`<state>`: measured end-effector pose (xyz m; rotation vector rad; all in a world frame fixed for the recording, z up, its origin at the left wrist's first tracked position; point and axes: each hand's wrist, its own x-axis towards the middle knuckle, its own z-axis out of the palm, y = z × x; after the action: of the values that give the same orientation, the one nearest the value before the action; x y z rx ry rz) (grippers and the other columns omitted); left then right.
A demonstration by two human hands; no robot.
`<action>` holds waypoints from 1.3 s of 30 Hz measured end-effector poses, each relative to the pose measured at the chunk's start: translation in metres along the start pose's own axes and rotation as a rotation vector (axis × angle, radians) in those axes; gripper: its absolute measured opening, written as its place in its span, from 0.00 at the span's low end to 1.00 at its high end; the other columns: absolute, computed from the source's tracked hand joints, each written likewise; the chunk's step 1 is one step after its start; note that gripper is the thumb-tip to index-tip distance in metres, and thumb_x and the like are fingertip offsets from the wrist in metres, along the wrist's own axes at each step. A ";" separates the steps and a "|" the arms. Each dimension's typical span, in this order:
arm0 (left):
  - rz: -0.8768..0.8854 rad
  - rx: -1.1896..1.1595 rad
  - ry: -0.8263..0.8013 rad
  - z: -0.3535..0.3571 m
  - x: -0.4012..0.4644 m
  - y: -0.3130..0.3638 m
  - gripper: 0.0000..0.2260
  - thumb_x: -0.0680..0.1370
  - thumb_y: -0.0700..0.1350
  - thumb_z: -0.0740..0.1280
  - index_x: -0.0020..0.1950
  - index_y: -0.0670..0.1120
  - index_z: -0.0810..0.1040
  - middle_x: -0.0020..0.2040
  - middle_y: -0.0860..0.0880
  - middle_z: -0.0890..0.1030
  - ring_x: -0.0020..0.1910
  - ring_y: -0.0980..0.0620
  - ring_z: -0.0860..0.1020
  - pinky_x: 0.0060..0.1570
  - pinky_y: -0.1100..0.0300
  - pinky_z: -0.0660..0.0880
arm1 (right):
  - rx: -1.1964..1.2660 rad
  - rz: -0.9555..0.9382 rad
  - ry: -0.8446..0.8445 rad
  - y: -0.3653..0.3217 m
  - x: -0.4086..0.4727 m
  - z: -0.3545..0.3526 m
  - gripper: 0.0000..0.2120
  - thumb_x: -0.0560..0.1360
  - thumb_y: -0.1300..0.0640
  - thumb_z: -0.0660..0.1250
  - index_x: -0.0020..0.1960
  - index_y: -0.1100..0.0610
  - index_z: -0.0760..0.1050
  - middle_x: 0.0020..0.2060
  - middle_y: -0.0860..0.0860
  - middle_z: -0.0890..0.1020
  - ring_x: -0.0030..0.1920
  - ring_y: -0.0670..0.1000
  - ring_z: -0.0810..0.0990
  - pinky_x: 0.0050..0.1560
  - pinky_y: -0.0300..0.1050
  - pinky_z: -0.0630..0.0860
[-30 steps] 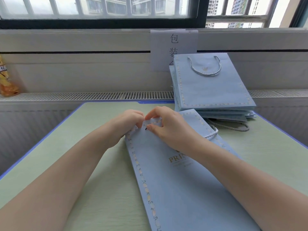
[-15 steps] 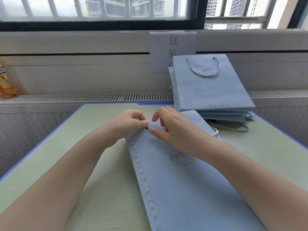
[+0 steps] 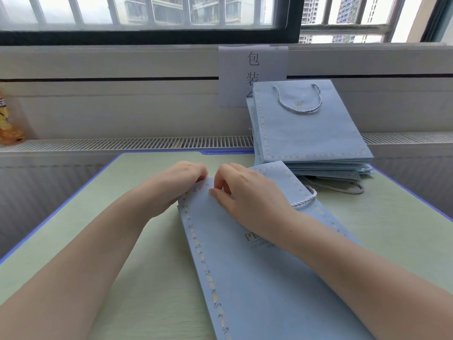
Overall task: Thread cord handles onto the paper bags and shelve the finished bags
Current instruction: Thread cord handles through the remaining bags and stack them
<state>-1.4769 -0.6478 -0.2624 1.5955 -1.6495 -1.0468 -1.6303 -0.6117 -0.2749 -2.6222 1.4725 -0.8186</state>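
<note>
A light blue paper bag (image 3: pixel 257 278) with a dotted border and gold lettering lies flat on the table in front of me. My left hand (image 3: pixel 181 182) grips the bag's far top edge with curled fingers. My right hand (image 3: pixel 245 195) pinches something small at a dark hole near that same edge; the cord end there is hidden by my fingers. A silver-blue twisted cord (image 3: pixel 306 198) loops out from under my right wrist on the bag's right side.
A stack of finished blue bags (image 3: pixel 311 133) with cord handles leans against the wall at the back right. Behind it hangs a paper sign (image 3: pixel 252 69). A yellow packet (image 3: pixel 8 123) stands on the ledge far left. The green table (image 3: pixel 122 241) has a blue rim.
My right fingers have curled down onto the hole near the top edge, and my left hand has closed tighter on that edge. The bag stays in place.
</note>
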 end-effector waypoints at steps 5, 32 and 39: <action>0.001 -0.081 0.019 0.000 0.002 -0.001 0.20 0.80 0.52 0.60 0.30 0.46 0.66 0.27 0.49 0.71 0.27 0.50 0.69 0.31 0.60 0.65 | 0.039 -0.022 0.028 -0.002 0.000 0.000 0.07 0.79 0.50 0.59 0.47 0.53 0.68 0.41 0.44 0.70 0.41 0.50 0.70 0.40 0.47 0.71; 0.388 0.541 0.118 0.012 0.007 -0.012 0.19 0.80 0.52 0.56 0.33 0.43 0.66 0.30 0.49 0.68 0.31 0.51 0.64 0.34 0.55 0.60 | 0.133 0.039 -0.046 0.007 0.000 -0.020 0.04 0.80 0.56 0.57 0.48 0.55 0.66 0.32 0.47 0.74 0.32 0.49 0.71 0.35 0.47 0.67; 0.271 0.446 -0.015 0.006 0.005 -0.011 0.15 0.75 0.54 0.69 0.31 0.50 0.71 0.27 0.55 0.68 0.27 0.57 0.65 0.29 0.63 0.61 | 0.556 -0.072 0.502 0.004 0.001 -0.028 0.02 0.78 0.60 0.63 0.46 0.58 0.73 0.32 0.54 0.74 0.33 0.55 0.69 0.36 0.46 0.67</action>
<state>-1.4770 -0.6516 -0.2750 1.5646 -2.1465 -0.5784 -1.6453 -0.6086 -0.2514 -2.1434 1.0005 -1.6975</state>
